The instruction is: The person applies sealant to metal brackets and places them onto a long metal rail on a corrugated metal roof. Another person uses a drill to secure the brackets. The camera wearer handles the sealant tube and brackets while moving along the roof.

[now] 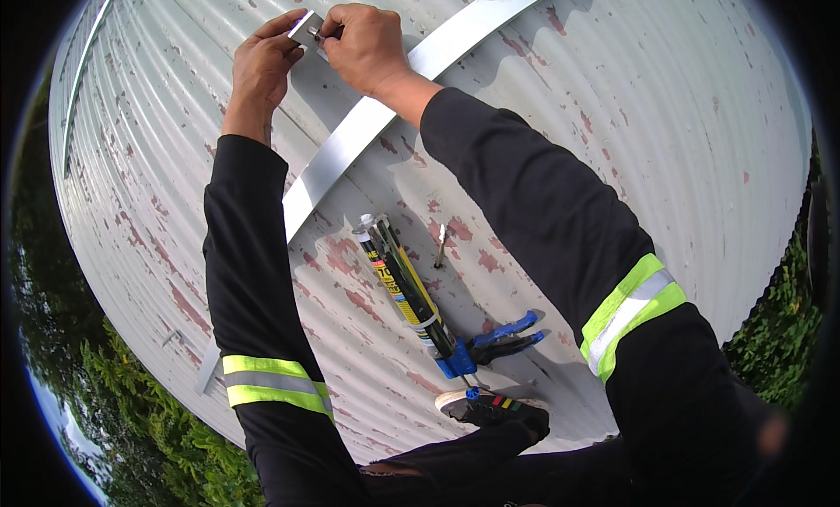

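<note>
Near the top of the view, my left hand (pixel 262 68) is closed on a small angled silver metal bracket (pixel 305 22), pinching its edge between thumb and fingers. Opposite it, my right hand (pixel 367 48) has its fingers closed on a small bolt-like metal piece (pixel 316 35) against the bracket's face; its exact kind is partly hidden by the fingertips. Both hands are above the corrugated roof, just beyond a long flat silver metal rail (pixel 350 132) that runs diagonally under my right wrist.
A caulking gun (pixel 457 360) with a dark sealant cartridge lies on the peeling corrugated metal roof (pixel 542 244), near my shoe (pixel 516 412). An upright bolt (pixel 441 243) stands beside it. Another rail (pixel 86 65) curves at the far left. Trees (pixel 166 428) border the roof's edge.
</note>
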Available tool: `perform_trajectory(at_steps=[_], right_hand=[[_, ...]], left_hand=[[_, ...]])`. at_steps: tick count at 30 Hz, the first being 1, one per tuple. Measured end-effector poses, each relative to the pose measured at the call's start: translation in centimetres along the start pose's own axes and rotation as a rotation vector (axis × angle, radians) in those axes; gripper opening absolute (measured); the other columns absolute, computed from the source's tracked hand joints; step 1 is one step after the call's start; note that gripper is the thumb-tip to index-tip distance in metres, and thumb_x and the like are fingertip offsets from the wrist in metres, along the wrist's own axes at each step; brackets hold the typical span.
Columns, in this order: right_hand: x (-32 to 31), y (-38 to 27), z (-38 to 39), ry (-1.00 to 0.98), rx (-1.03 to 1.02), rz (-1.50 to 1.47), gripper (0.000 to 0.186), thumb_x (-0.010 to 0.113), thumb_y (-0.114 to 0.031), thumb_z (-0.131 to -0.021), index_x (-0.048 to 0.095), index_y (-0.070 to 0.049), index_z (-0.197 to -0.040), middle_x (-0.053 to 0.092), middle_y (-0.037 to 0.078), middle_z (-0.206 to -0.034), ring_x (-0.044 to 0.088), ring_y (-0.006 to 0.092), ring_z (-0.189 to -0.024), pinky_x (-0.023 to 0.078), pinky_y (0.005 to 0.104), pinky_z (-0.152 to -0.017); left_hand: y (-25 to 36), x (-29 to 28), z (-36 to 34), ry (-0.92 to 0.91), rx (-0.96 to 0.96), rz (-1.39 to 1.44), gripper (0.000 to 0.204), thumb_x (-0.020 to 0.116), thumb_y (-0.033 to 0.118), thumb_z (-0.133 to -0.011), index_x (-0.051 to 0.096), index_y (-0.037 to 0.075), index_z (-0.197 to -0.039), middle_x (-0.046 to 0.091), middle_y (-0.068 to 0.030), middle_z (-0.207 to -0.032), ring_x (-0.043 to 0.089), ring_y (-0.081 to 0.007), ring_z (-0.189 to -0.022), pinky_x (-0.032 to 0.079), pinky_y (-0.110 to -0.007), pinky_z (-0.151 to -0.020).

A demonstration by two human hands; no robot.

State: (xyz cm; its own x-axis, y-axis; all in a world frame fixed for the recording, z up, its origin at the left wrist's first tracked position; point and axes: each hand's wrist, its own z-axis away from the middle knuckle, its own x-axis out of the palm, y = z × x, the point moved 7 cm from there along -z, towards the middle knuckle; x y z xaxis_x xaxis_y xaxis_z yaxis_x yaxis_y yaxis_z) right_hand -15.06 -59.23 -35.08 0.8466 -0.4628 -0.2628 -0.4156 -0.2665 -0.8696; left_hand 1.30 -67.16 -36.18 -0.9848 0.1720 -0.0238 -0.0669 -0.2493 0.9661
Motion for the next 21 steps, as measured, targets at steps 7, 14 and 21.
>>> perform_trajectory(at_steps=[7, 14, 21], right_hand=[[-0.2, -0.1, 0.0, 0.007, 0.001, -0.044, 0.008, 0.075, -0.008, -0.077, 0.075, -0.003, -0.083, 0.072, 0.014, -0.078, 0.071, 0.0304, -0.072, 0.056, 0.0384, -0.071], [-0.1, 0.1, 0.0, 0.008, 0.012, -0.031, 0.008, 0.073, -0.009, -0.076, 0.074, -0.003, -0.082, 0.072, 0.014, -0.08, 0.07, 0.0322, -0.074, 0.057, 0.0394, -0.073], [-0.2, -0.2, 0.0, 0.035, -0.02, -0.032, 0.009, 0.07, -0.01, -0.075, 0.072, -0.003, -0.08, 0.072, 0.017, -0.081, 0.071, 0.0346, -0.079, 0.058, 0.0413, -0.077]], left_hand=[[0.5, 0.2, 0.0, 0.004, 0.01, -0.039, 0.024, 0.058, -0.007, -0.095, 0.069, -0.011, -0.116, 0.071, -0.0183, -0.112, 0.073, -0.0229, -0.098, 0.063, -0.033, -0.093], [-0.3, -0.4, 0.4, -0.012, -0.082, 0.011, 0.027, 0.056, -0.003, -0.1, 0.062, -0.011, -0.125, 0.069, -0.0191, -0.117, 0.07, -0.0262, -0.106, 0.058, -0.038, -0.098], [-1.4, -0.4, 0.1, -0.012, -0.152, 0.172, 0.028, 0.054, 0.0, -0.101, 0.061, -0.009, -0.127, 0.066, -0.0168, -0.12, 0.064, -0.027, -0.112, 0.052, -0.042, -0.101]])
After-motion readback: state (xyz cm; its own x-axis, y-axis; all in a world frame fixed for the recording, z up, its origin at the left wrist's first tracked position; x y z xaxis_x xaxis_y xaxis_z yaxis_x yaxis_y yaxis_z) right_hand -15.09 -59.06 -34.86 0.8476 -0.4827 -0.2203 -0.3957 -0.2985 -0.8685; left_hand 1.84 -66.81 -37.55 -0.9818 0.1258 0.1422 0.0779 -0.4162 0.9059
